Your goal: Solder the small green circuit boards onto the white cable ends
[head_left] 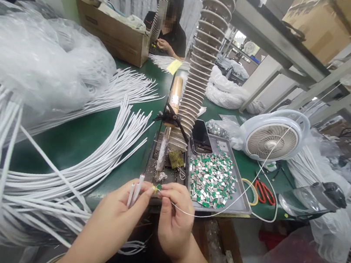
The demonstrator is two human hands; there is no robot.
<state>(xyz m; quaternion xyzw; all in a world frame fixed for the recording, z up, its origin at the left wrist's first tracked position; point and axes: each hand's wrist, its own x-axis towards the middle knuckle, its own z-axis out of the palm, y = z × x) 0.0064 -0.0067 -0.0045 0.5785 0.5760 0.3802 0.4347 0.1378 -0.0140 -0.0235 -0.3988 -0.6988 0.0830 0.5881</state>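
Observation:
My left hand [124, 211] is closed around a few white cables [136, 189], whose cut ends stick up past the thumb. My right hand [177, 219] pinches a thin pale wire [196, 215], likely solder, trailing away to the upper right. Between the fingertips of both hands sits a small green and yellow piece [156, 188]; which fingers grip it is hard to make out. Just above the fingertips, a soldering iron [175, 94] with a tan handle is fixed upright, tip pointing down. A metal tray [244, 203] of small green and silver connectors [212, 181] lies right of it.
Bundles of white cables [90, 171] cover the left side. A ribbed hose [206, 57] hangs over the bench, near a phone [201, 137]. Rightward are a fan [271, 141], orange-handled scissors [265, 192] and a yellow tape roll [250, 191]. Another person [172, 39] sits opposite, behind a cardboard box [114, 32].

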